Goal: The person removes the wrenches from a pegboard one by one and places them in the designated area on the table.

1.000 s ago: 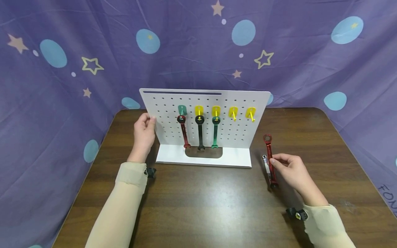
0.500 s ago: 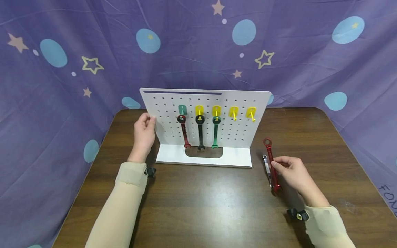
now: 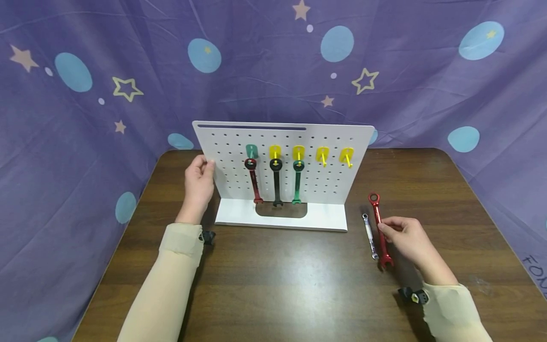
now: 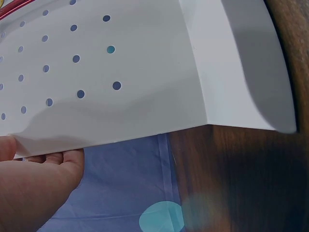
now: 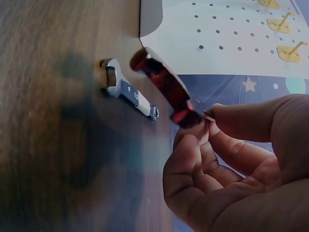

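Observation:
In the head view my left hand (image 3: pixel 199 185) grips the left edge of a white pegboard (image 3: pixel 314 194). The left wrist view has the thumb on the board's front and fingers behind its edge. My right hand (image 3: pixel 406 237) pinches a red combination wrench (image 3: pixel 383 247) by its shaft, to the right of the board. The wrench's ring end points away and its open jaw faces me. Beside it on the table lies a smaller silver wrench (image 3: pixel 370 236). A dark red wrench (image 3: pixel 254 183), a black wrench (image 3: pixel 276 185) and a green wrench (image 3: pixel 297 185) hang from hooks.
Two yellow hooks (image 3: pixel 322 156) at the board's right carry nothing. The board's white base (image 3: pixel 237 213) has a cutout and stands on the brown wooden table (image 3: pixel 273 285). A purple curtain (image 3: pixel 265 57) with stars hangs behind.
My right hand has shifted slightly right and toward me with the red wrench, which now shows a gap from the silver wrench. The left hand and the pegboard stay in place.

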`<state>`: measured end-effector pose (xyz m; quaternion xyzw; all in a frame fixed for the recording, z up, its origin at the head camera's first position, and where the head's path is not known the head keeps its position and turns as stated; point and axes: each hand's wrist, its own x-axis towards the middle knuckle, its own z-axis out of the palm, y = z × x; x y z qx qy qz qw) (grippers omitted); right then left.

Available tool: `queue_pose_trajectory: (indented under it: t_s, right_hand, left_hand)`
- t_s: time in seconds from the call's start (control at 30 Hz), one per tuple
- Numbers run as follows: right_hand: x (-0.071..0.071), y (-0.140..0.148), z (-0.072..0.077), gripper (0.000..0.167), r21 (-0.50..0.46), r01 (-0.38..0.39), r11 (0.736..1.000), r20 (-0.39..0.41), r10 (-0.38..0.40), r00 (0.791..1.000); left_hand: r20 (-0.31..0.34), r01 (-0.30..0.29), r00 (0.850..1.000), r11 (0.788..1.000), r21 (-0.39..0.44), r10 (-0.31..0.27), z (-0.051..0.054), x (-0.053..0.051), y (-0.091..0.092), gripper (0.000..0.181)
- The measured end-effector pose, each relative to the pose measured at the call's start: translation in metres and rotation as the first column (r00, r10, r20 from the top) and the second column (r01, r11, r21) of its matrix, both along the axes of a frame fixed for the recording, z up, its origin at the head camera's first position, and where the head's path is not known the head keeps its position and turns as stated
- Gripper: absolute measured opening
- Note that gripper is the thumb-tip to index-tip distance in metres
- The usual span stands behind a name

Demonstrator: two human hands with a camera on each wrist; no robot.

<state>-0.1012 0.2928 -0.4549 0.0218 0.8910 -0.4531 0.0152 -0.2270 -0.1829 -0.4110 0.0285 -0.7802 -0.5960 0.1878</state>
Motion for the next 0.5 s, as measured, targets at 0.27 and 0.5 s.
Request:
queue_pose_trajectory:
  t_s: [0.27,0.5]
  right_hand:
    - [-0.0004,0.0034,-0.0011,0.020,0.039,-0.007,0.999,0.019,0.006,1.000]
    - [-0.0006,0.0068,-0.0027,0.021,0.036,-0.020,0.999,0.046,0.019,0.999]
  left_hand:
    - [-0.002,0.002,1.000,1.000,0.003,-0.002,0.0006,-0.0001,0.0001,0.020]
    - [-0.007,0.004,1.000,1.000,0.005,-0.004,0.0011,0.0005,0.0003,0.019]
